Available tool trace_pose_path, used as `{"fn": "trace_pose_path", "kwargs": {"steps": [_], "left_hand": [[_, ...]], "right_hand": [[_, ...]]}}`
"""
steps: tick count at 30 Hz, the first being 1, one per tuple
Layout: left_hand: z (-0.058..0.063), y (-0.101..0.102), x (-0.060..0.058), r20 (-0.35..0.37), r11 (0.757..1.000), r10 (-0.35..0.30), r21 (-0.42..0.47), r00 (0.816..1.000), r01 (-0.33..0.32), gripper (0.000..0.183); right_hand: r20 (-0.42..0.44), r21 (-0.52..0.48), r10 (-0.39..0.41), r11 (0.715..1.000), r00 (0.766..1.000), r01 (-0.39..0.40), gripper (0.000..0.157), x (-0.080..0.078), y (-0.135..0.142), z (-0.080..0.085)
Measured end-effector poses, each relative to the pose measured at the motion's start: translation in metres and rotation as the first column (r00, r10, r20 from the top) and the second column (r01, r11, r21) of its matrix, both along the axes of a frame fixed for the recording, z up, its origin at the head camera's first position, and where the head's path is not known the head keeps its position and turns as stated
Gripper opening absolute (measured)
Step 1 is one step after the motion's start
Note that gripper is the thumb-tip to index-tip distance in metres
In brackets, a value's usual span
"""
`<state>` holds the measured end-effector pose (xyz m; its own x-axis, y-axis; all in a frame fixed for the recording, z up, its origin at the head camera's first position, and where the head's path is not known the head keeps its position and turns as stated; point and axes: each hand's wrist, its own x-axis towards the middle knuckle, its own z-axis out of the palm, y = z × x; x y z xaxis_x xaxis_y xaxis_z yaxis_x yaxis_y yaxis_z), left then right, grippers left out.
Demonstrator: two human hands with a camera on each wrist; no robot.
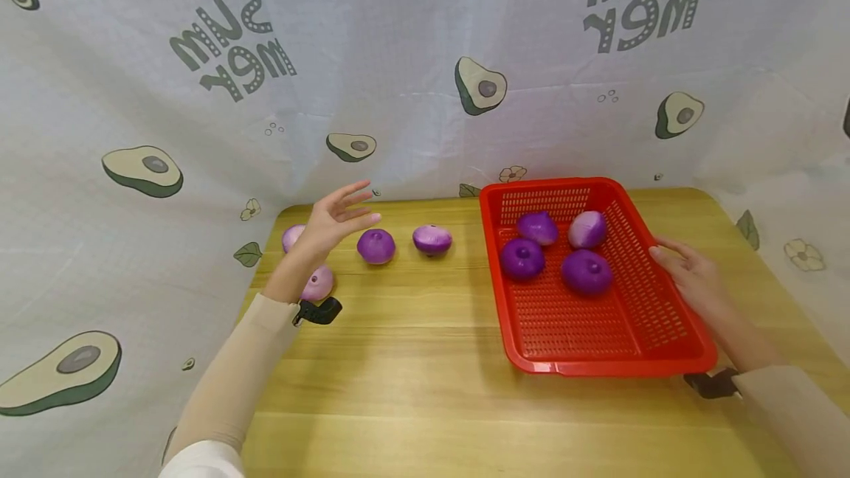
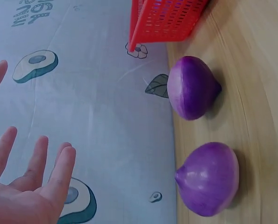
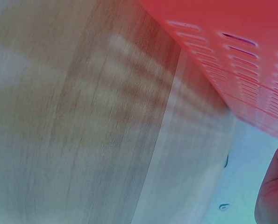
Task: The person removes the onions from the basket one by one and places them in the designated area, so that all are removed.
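Note:
My left hand (image 1: 332, 223) is raised over the left part of the table, fingers spread and nothing in them. Near it on the table are a purple onion (image 1: 375, 246) and a second purple onion (image 1: 432, 240) with a paler top. Two paler onions, one of them a pinkish onion (image 1: 318, 283), are partly hidden behind my left hand and wrist. On the right, my right hand (image 1: 693, 279) grips the long side rim of a red plastic basket (image 1: 564, 368). Inside the basket lie several onions, among them a large purple onion (image 1: 587, 272).
A wooden table (image 1: 398, 389) carries everything. Behind it hangs a pale curtain (image 1: 398, 35) printed with avocados and lettering, meeting the table's back edge. In the right wrist view, the basket's slotted outer wall (image 3: 241, 60) slants over the tabletop.

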<state>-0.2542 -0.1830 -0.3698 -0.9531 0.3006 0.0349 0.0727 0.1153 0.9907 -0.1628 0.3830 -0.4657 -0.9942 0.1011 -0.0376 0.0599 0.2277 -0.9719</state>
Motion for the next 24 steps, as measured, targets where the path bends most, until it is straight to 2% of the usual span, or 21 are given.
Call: {"fn": "trace_pose_path", "kwargs": {"steps": [4, 12, 17, 24], "left_hand": [[0.006, 0.020, -0.009, 0.002, 0.999, -0.049, -0.012, 0.999, 0.049, 0.066], [0.014, 0.068, -0.019, 0.012, 0.992, -0.123, 0.032, 0.992, 0.123, 0.062], [0.016, 0.104, -0.019, 0.012, 0.981, -0.194, 0.022, 0.981, 0.194, 0.062], [0.016, 0.154, -0.018, 0.024, 0.961, -0.273, 0.047, 0.962, 0.272, 0.062]], "right_hand": [[-0.015, 0.005, -0.009, 1.000, 1.000, 0.009, 0.026, 0.000, -0.001, 0.001], [-0.011, -0.098, -0.001, 0.995, 1.000, 0.000, 0.025, 0.000, -0.001, 0.000], [-0.010, -0.079, 0.000, 0.997, 1.000, -0.001, 0.026, 0.000, -0.001, 0.001], [-0.017, -0.122, 0.005, 0.993, 1.000, -0.007, 0.025, 0.001, -0.002, 0.002]]}}
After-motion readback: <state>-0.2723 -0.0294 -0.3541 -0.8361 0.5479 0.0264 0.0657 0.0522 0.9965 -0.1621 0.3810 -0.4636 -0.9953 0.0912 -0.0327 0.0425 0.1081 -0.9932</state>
